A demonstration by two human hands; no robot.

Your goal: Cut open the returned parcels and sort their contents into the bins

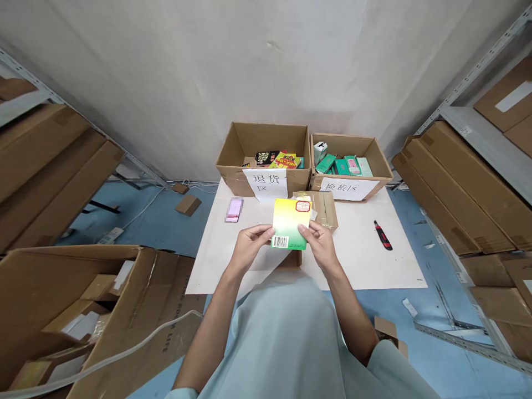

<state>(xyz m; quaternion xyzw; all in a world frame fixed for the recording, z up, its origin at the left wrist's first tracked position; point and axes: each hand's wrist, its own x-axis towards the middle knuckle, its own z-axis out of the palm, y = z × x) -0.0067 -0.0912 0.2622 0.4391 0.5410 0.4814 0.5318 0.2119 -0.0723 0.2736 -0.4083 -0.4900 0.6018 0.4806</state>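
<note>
The flat packet [286, 219], yellow fading to green, is up in front of you over the near middle of the table [357, 249]. Its visible face carries a red-edged label in the top right corner and a barcode at the bottom left. Your left hand [251, 242] pinches it by the left edge, thumb in front and fingers mostly hidden behind. Your right hand [319, 244] grips the right edge the same way, so both are closed on the packet and hold it between them.

Just behind it you have a taped small carton [327, 210], partly covered by the packet; a piece of brown cardboard [293, 260] shows below. To the left on the tabletop lies a pinkish thing [234, 210], too blurred to make out. Well off to your right lies a red and black cutter [383, 236].

At the far edge stand two open boxes side by side, each with a paper sign in front: the left box [235, 183] holds yellow and black packs, the right box [344, 145] mostly green ones. On your left, a big carton [139, 310] holds smaller parcels, and shelved cartons [465, 194] flank you on the right.
</note>
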